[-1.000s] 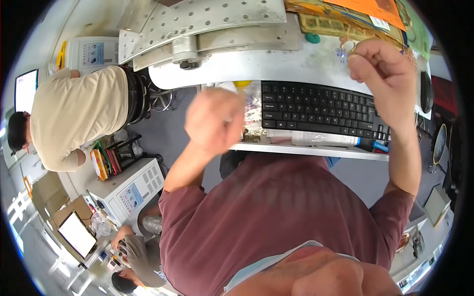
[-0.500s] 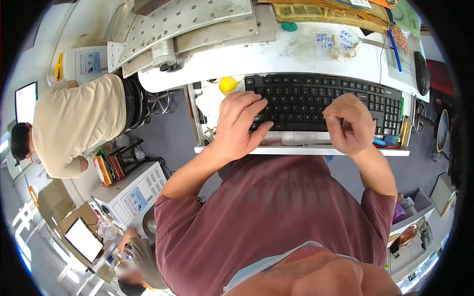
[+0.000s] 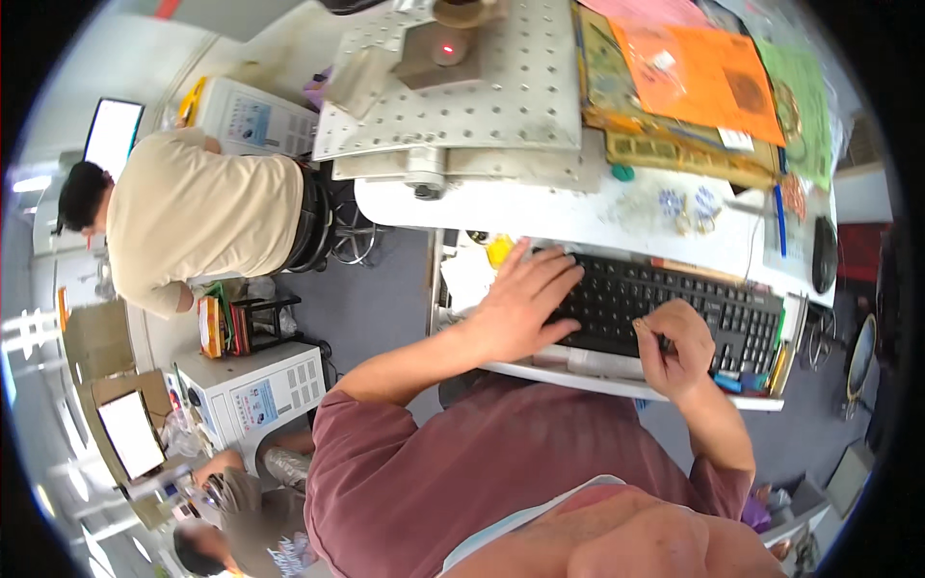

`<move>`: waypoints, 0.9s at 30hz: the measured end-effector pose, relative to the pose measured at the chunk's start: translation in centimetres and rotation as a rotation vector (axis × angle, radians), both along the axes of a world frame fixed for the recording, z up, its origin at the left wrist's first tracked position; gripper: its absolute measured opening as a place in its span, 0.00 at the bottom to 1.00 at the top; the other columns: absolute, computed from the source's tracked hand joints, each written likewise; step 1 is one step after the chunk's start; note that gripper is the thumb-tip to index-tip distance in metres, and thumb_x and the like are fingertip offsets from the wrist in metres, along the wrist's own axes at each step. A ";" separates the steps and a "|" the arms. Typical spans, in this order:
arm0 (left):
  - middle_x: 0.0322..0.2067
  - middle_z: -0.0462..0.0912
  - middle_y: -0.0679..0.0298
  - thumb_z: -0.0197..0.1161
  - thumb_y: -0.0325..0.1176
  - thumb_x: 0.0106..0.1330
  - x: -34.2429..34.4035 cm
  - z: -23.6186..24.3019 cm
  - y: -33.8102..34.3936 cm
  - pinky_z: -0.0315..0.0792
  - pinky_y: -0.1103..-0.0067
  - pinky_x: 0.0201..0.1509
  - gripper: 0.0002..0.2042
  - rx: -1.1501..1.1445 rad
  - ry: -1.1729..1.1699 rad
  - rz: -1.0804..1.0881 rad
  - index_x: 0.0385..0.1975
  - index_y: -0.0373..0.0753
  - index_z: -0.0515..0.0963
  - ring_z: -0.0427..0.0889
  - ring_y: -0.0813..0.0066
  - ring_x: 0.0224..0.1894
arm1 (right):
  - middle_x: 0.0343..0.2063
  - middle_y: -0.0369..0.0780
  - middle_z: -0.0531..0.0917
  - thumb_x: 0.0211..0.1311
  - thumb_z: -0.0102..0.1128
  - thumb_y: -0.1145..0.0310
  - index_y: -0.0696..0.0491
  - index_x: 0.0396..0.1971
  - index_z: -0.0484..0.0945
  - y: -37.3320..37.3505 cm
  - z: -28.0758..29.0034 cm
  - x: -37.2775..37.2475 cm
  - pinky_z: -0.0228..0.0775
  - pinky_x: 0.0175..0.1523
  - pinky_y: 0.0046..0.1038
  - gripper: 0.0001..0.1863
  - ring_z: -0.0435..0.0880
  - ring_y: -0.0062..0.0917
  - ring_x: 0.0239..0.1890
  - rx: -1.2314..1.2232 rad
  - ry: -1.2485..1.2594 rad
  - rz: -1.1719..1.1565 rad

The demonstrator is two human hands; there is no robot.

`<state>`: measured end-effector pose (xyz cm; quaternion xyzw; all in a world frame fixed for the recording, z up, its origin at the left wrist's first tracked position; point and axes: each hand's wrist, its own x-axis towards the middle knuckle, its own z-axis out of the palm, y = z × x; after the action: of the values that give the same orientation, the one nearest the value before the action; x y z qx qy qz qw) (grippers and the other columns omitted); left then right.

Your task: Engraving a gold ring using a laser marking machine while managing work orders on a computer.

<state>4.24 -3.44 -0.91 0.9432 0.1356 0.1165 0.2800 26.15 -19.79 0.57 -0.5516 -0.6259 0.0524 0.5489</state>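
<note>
A black keyboard (image 3: 617, 289) lies in a pulled-out white drawer (image 3: 742, 400) before me. My left hand (image 3: 525, 313) rests over its left end, fingers spread out, palm down, holding nothing. Above the right half of the keys, my right hand (image 3: 679, 352) is closed in a pinch. A tiny gold-coloured bit shows at its fingertips, too small to name. Beside my left hand sits a small yellow object (image 3: 499, 250) in the drawer. Two small gold-coloured pieces lie on the white tabletop (image 3: 405, 202), near blue handwriting.
A perforated metal plate (image 3: 520, 106) stands at the back, bearing a dark block (image 3: 414, 58) and a red light spot. Right of it lie an orange packet (image 3: 708, 87), a blue pen (image 3: 779, 222) and a black mouse (image 3: 824, 255). Two people work at left, near white cabinets (image 3: 251, 385).
The view has tilted up and turned, so more of the metal plate and the orange packet shows. My left hand's fingers have shifted up toward the keyboard's far left edge. My right hand keeps its pinch.
</note>
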 end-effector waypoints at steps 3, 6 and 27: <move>0.65 0.75 0.53 0.76 0.43 0.59 0.0 0.2 0.0 0.50 0.46 0.80 0.37 -0.006 0.000 -0.006 0.68 0.35 0.72 0.68 0.52 0.74 | 0.26 0.45 0.83 0.53 0.70 0.87 0.61 0.35 0.79 -0.1 0.2 -0.2 0.73 0.28 0.29 0.12 0.81 0.33 0.24 -0.019 0.021 0.005; 0.66 0.74 0.52 0.75 0.44 0.61 0.0 0.9 0.3 0.52 0.49 0.80 0.37 -0.018 0.011 -0.001 0.68 0.35 0.71 0.68 0.51 0.74 | 0.27 0.45 0.84 0.53 0.70 0.87 0.60 0.36 0.79 0.3 0.4 0.1 0.73 0.29 0.29 0.12 0.82 0.32 0.25 -0.024 0.012 0.020; 0.53 0.81 0.54 0.66 0.26 0.69 -4.7 10.8 20.6 0.76 0.72 0.55 0.15 0.303 -0.325 0.567 0.54 0.33 0.82 0.82 0.64 0.49 | 0.31 0.40 0.82 0.55 0.75 0.80 0.55 0.35 0.85 7.8 9.6 4.9 0.76 0.32 0.32 0.09 0.84 0.34 0.30 -0.066 -0.158 0.015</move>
<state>-0.43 17.12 9.94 0.8680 0.3268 0.3568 0.1115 31.06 -12.03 10.19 -0.5670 -0.6693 0.0333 0.4791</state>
